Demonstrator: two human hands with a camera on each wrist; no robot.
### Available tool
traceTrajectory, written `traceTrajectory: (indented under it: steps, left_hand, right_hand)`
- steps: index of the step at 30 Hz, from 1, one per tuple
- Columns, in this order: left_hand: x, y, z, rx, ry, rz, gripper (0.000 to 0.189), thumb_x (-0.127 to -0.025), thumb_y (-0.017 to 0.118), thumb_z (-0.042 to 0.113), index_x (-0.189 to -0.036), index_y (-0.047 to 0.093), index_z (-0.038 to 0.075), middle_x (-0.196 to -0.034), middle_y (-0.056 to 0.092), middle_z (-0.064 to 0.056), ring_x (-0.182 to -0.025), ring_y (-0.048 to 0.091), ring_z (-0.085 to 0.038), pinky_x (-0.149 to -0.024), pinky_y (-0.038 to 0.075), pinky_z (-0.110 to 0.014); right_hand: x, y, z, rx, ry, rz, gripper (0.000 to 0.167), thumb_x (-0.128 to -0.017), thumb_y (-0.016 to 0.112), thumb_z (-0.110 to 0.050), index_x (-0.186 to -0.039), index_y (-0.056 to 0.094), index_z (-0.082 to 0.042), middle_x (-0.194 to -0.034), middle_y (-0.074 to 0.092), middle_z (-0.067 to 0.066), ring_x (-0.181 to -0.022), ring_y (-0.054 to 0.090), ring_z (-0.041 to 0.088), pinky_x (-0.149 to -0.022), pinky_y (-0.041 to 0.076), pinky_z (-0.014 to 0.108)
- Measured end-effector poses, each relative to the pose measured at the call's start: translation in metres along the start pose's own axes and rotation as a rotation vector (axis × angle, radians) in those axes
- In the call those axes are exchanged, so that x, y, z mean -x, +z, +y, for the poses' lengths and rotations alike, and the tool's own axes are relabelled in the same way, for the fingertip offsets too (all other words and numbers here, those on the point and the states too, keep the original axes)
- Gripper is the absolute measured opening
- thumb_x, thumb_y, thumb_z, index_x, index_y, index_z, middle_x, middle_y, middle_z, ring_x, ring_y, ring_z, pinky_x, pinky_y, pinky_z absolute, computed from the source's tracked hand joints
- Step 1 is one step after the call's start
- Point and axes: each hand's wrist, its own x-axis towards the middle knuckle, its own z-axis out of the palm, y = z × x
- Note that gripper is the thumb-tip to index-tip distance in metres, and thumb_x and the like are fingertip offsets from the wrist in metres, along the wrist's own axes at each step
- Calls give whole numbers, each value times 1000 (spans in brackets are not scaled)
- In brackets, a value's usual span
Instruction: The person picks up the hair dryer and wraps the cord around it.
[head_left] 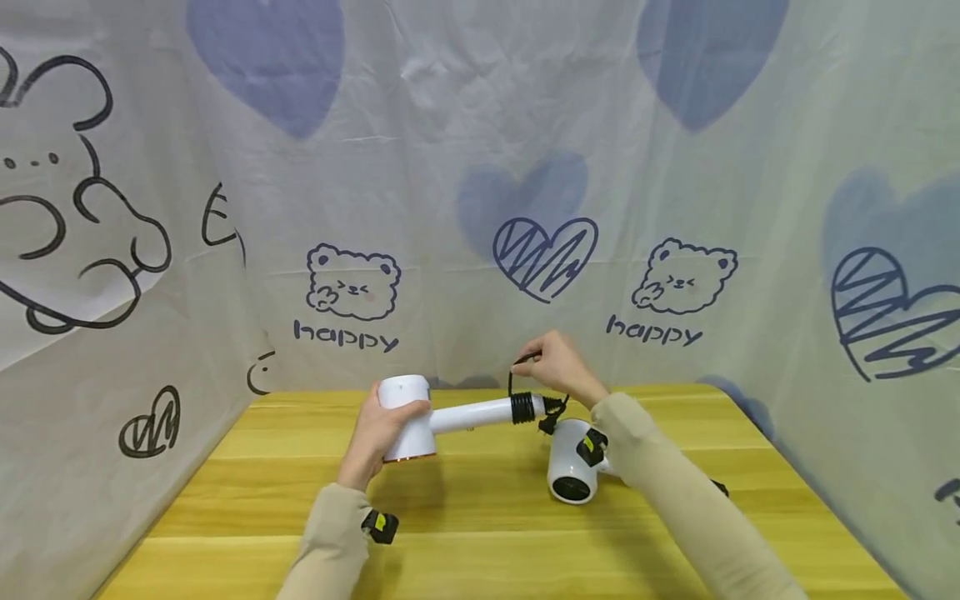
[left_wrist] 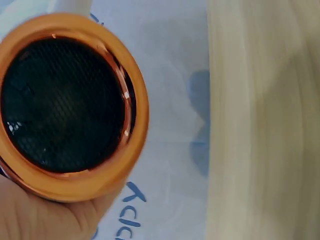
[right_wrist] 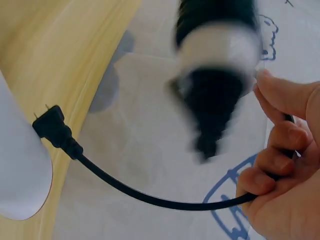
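My left hand [head_left: 381, 429] grips the head of a white hair dryer [head_left: 472, 414], held above the table with its handle pointing right. In the left wrist view the dryer's copper-coloured ring [left_wrist: 137, 125] surrounds a dark mesh. Black cord [head_left: 522, 407] is wound in several turns round the handle's end. My right hand [head_left: 558, 367] holds the loose part of this cord, fingers curled round it in the right wrist view. From there the cord runs to a two-pin plug [right_wrist: 52, 125] that hangs free.
A second white hair dryer [head_left: 567, 458] lies on the wooden table [head_left: 480, 542] under my right forearm, its dark round end facing me. Behind the table hangs a pale cloth [head_left: 450, 317] printed with hearts and bears, and more cloth closes both sides.
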Motion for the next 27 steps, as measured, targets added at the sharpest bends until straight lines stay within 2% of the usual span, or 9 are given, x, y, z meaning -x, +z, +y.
traceTrajectory:
  steps: [3,6,12,17,23,25,27]
  left_hand:
    - [0,0,3,-78,37,66,81,-74,81,28,-139,38,6,-118,56,-19,-93,62,-30,-69,59,-37]
    - [0,1,5,-154,57,158,85,-73,81,30,-141,36,8,-116,57,-19,-95,62,-32,-69,59,-37]
    - [3,7,8,-223,108,334,85,-68,83,35,-139,40,13,-107,63,-15,-89,63,-30,-67,57,-34]
    - [4,15,9,-223,136,402,81,-68,81,36,-136,41,17,-101,65,-14,-84,65,-29,-63,57,-34]
    - [0,16,4,-190,101,460,86,-68,81,39,-139,39,17,-103,65,-13,-87,64,-31,-68,56,-39]
    - [-2,16,1,-162,81,469,87,-68,82,39,-140,39,17,-106,63,-14,-90,62,-31,-72,56,-41]
    - [-3,16,-1,-129,62,478,87,-68,82,39,-140,39,16,-109,62,-14,-93,61,-32,-74,55,-42]
  right_hand:
    - [1,4,-4,21,-32,24,13,-87,74,-17,-94,77,-7,-92,75,8,-64,58,14,-56,49,24]
    - [2,10,-7,26,-52,48,13,-88,73,-18,-94,78,-7,-92,75,8,-63,60,14,-55,49,24]
    - [4,22,-9,4,-19,132,13,-89,72,-19,-94,79,-10,-96,75,8,-66,58,14,-53,44,24]
    - [5,28,-8,-5,2,172,16,-90,70,-19,-97,79,-9,-96,76,8,-68,57,15,-55,42,23]
    - [7,33,-5,-63,1,172,20,-93,64,-19,-104,77,-8,-96,75,9,-58,49,14,-51,37,23]
    - [9,35,-3,-101,-13,172,23,-94,62,-19,-108,76,-7,-88,73,8,-54,44,14,-49,34,24]
    - [10,37,-1,-130,-31,174,24,-96,61,-19,-109,75,-6,-74,66,6,-51,39,13,-48,31,24]
